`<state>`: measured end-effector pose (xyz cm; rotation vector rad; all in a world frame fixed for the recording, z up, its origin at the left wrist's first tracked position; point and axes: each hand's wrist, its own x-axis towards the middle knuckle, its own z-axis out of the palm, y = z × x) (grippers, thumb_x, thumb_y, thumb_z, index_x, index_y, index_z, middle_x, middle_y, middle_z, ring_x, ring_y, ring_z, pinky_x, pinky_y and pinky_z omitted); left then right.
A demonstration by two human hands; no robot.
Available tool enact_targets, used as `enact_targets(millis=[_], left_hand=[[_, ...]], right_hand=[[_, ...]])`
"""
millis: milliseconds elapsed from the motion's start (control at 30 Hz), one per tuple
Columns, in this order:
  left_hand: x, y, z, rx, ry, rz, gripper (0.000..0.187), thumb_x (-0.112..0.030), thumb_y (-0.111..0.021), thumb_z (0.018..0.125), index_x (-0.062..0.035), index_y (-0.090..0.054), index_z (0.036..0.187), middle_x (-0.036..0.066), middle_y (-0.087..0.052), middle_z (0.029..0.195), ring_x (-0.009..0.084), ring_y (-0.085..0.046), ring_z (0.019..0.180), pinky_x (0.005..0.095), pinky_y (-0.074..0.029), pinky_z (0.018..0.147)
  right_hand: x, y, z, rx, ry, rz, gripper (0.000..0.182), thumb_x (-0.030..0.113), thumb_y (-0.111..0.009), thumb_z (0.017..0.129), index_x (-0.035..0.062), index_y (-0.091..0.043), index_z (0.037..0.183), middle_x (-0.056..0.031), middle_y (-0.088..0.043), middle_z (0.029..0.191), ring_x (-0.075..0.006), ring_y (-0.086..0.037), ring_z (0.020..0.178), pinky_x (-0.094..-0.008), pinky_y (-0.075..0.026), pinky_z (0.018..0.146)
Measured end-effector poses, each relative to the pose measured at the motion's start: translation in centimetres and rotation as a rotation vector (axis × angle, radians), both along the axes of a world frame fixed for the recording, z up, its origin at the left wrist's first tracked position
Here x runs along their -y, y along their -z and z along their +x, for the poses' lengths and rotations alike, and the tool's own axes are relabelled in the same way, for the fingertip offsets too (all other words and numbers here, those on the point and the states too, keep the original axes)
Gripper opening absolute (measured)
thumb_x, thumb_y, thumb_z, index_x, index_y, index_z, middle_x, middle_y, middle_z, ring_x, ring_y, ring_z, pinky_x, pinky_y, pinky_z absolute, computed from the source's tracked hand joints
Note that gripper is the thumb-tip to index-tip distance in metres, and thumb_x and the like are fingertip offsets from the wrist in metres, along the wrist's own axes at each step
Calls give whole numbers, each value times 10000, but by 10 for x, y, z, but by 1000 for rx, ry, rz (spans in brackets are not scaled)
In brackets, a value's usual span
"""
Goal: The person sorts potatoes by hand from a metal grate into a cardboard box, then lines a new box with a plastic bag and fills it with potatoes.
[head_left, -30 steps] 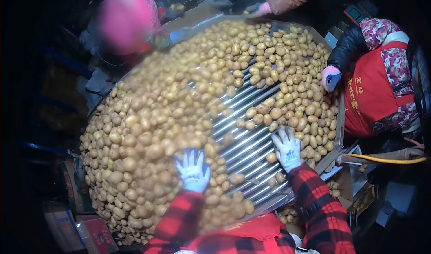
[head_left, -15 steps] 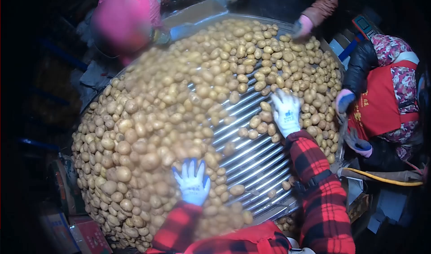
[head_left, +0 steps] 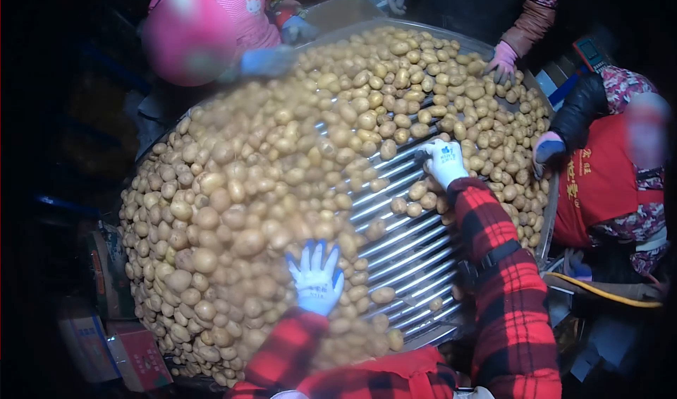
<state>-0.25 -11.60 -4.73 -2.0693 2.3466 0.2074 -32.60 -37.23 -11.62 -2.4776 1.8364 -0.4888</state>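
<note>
My left hand [head_left: 316,277], in a white and blue work glove, lies open with fingers spread on the heap of potatoes [head_left: 204,219]. Up and to the right, my right hand [head_left: 444,162], gloved alike, reaches over the metal slatted grate [head_left: 405,258]. Its fingers curl down and to the left, closed around a dark patch that I cannot make out. Just below that hand a few loose potatoes [head_left: 415,205] rest on the slats. More potatoes are packed to the right of my right forearm.
A raised metal rim [head_left: 548,222] borders the table. Co-workers stand around it: one in pink [head_left: 240,11], one in dark clothes [head_left: 465,7], one in a red apron [head_left: 599,177]. A yellow cable [head_left: 606,294] runs at right; a red box [head_left: 141,360] stands at lower left.
My right hand's fingers have turned from stretched upward to curled left and down. My left hand stays spread on the potatoes. The view has shifted slightly; the co-workers' hands have moved.
</note>
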Motion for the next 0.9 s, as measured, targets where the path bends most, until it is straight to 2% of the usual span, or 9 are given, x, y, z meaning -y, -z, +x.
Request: enact_targets(millis=[67,200,267,400,467,633,700,733,900], left_hand=[[1,0,1,7,15,-15,583,-389,-600,935,-244,-522,1494,80,-441,1580,332,-327,1506,740,-60,1207],[1,5,3,28,38,-66,573,-388,-592,943,-239,-527,1492,80,-449,1575,325,-318,1514,724,-45,1218],[2,9,4,14,48,-98,566,-383,-597,944,-236,-532,1487,79,-448,1576,316,-318,1515,717,-40,1225],[1,11,4,32,52,-127,552,-382,-613,938,-226,-550,1464,77,-445,1580,302,-305,1523,707,-30,1233],[2,14,5,30,57,-147,546,-384,-618,937,-220,-557,1454,76,-443,1582,298,-299,1526,700,-26,1238],[7,22,9,55,74,-222,539,-373,-649,911,-203,-593,1419,91,-482,1544,316,-318,1513,681,-46,1241],[6,32,17,108,126,-308,530,-382,-652,910,-205,-600,1407,88,-487,1542,310,-323,1513,680,-61,1238],[9,42,19,110,167,-400,525,-388,-655,911,-209,-604,1402,87,-490,1542,308,-330,1511,682,-75,1235],[14,41,20,193,169,-340,511,-398,-643,942,-230,-593,1421,76,-488,1550,299,-357,1499,704,-153,1199]], right_hand=[[-27,-22,-1,202,46,54,229,49,-682,796,170,-783,961,-109,-728,1000,-301,-685,969,-454,-527,876],[-107,-48,-14,1145,209,316,225,-28,-569,944,14,-724,1103,-74,-715,1073,-186,-682,1009,-305,-542,902],[-158,-83,-36,1570,315,563,284,-7,-592,961,41,-675,1229,-85,-711,1072,-213,-681,1026,-334,-544,886],[-273,-89,-75,2292,5,611,420,207,-629,1034,210,-550,1447,-100,-660,1140,-193,-646,943,-416,-523,900],[-307,-100,-72,2590,-311,641,427,329,-632,1036,285,-539,1450,-90,-622,1195,-275,-619,951,-583,-521,918],[-360,-105,-102,2428,-411,463,402,288,-641,1035,212,-585,1426,-138,-640,1268,-296,-637,1118,-549,-526,975],[-396,-145,-109,2236,-250,335,303,176,-679,1002,148,-626,1299,-87,-648,1134,-288,-630,1108,-444,-558,943],[-424,-169,-109,2173,55,283,270,139,-689,984,109,-618,1244,-94,-653,1119,-289,-646,1067,-407,-573,911],[-596,-200,-136,1840,690,86,272,151,-677,993,45,-608,1234,-106,-652,1111,-252,-666,991,-386,-588,844]])
